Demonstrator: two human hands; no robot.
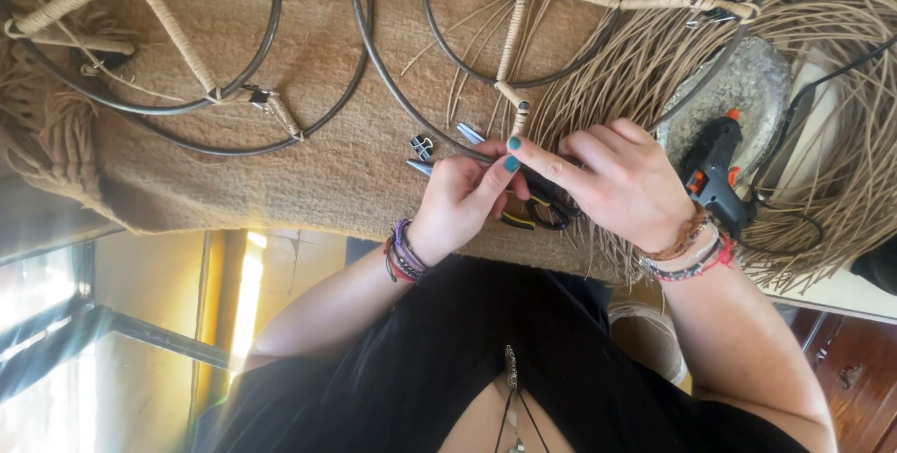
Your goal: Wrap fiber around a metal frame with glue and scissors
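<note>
The left hand point(462, 196) and right hand point(621, 182) meet over the near edge of the surface point(308, 173), which is covered in brown woven cloth. The left hand is clenched around scissors point(533, 210) (dark handles with yellow trim), whose metal tips poke out just beyond its knuckles. The right hand pinches a thin strand where the wire ring point(392, 89) passes under the fingers; what exactly it grips is hidden. A small binder clip point(422, 147) lies just beyond the left hand. A black glue gun point(715, 173) stands right beside the right wrist. Loose reed point(822, 70) fans out past the right hand, and a second ring point(159, 51) lies well beyond the left.
</note>
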